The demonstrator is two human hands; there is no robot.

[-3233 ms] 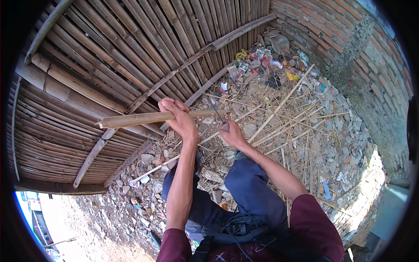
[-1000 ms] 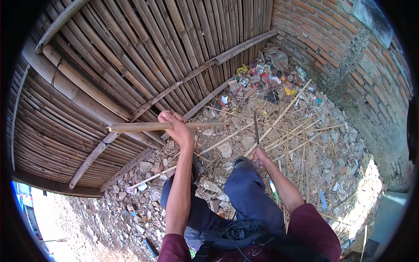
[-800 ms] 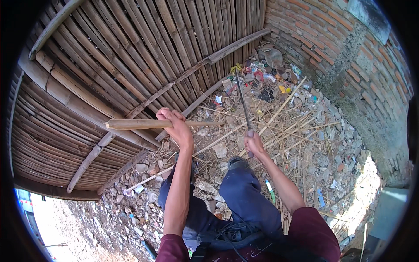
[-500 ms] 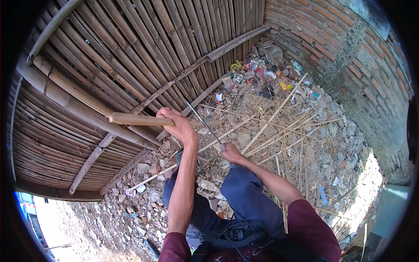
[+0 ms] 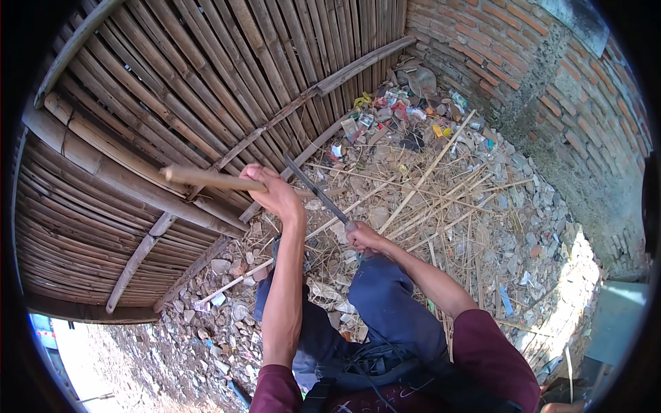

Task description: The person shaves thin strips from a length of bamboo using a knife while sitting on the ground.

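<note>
My left hand [image 5: 274, 196] is closed around a bamboo stick [image 5: 213, 180], whose near end points left toward the slatted wall. The stick's thinner far part shows to the right of my fist. In my right hand [image 5: 363, 237], above my right knee, is the handle of a long knife [image 5: 317, 188] with a dark, narrow blade. The blade slants up and left, its tip just right of my left hand. It crosses the line of the stick's far part; whether they touch I cannot tell.
A bamboo-slat wall [image 5: 227, 82] rises on the left, a brick wall [image 5: 509, 55] on the right. Thin bamboo strips [image 5: 447, 199] litter the stony ground around my legs. Colourful rubbish [image 5: 399, 110] lies in the far corner. A grey panel [image 5: 616, 323] stands at the right edge.
The knife has turned, so more of the blade's flat side shows, and its tip sits slightly further left. The stick's near end has shifted a little up and left.
</note>
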